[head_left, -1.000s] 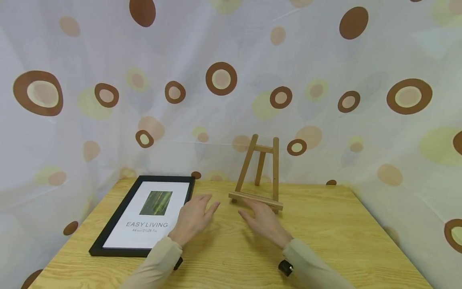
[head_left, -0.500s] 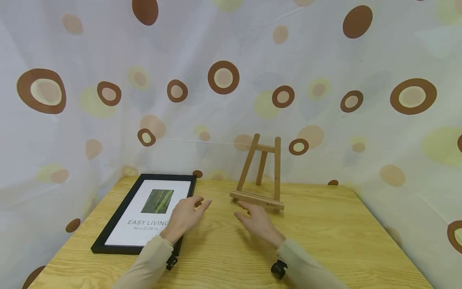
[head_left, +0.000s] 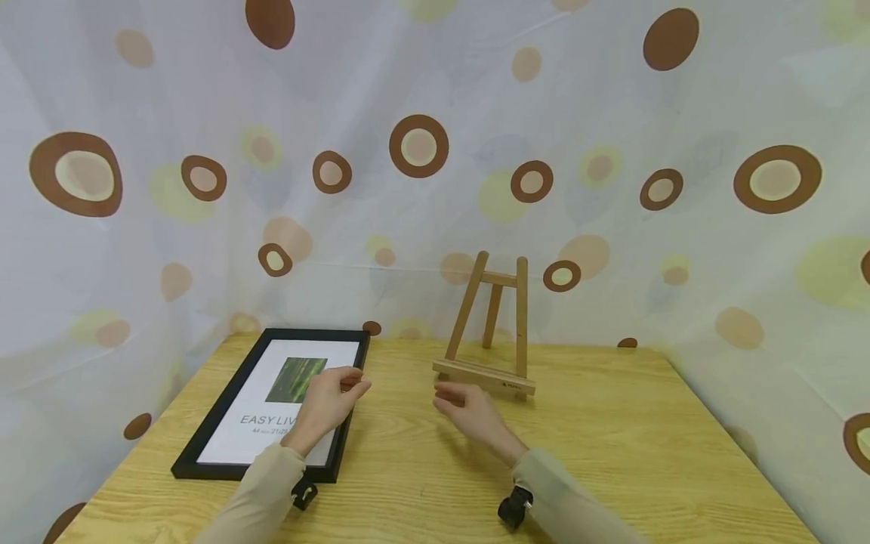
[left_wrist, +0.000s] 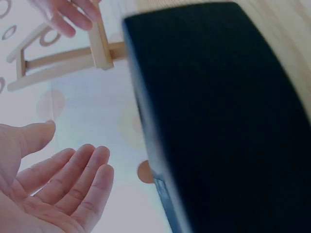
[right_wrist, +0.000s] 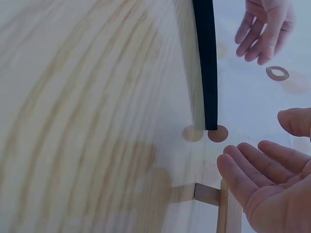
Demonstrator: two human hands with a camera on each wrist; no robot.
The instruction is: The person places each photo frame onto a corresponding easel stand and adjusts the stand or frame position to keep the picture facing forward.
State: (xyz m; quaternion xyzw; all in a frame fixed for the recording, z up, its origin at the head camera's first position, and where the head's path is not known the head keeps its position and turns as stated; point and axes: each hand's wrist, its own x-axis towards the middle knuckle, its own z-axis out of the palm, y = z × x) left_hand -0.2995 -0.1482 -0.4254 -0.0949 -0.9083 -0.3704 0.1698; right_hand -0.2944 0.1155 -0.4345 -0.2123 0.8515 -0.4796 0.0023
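Observation:
A black-edged picture frame (head_left: 248,412) lies face up on the left of the table, with a small green picture and the words EASY LIVING on its white sheet. My left hand (head_left: 326,404) hovers over its right side, fingers loosely bent and holding nothing; the frame's black side (left_wrist: 214,116) fills much of the left wrist view. On the right, a small wooden easel (head_left: 484,373) stands with its ledge facing me. Just in front of that ledge is my right hand (head_left: 476,419), fingers relaxed with nothing in them, as the right wrist view of its palm (right_wrist: 272,194) confirms.
The wooden table (head_left: 612,438) reaches back to a patterned cloth (head_left: 435,219) hung behind and at both sides. Black wrist devices (head_left: 514,508) sit under both sleeves. A strip of table separates the frame from the easel.
My left hand has drawn leftward, from the frame's right edge to over its sheet. The right hand has pulled slightly back and left from the easel ledge. Frame and easel stay put.

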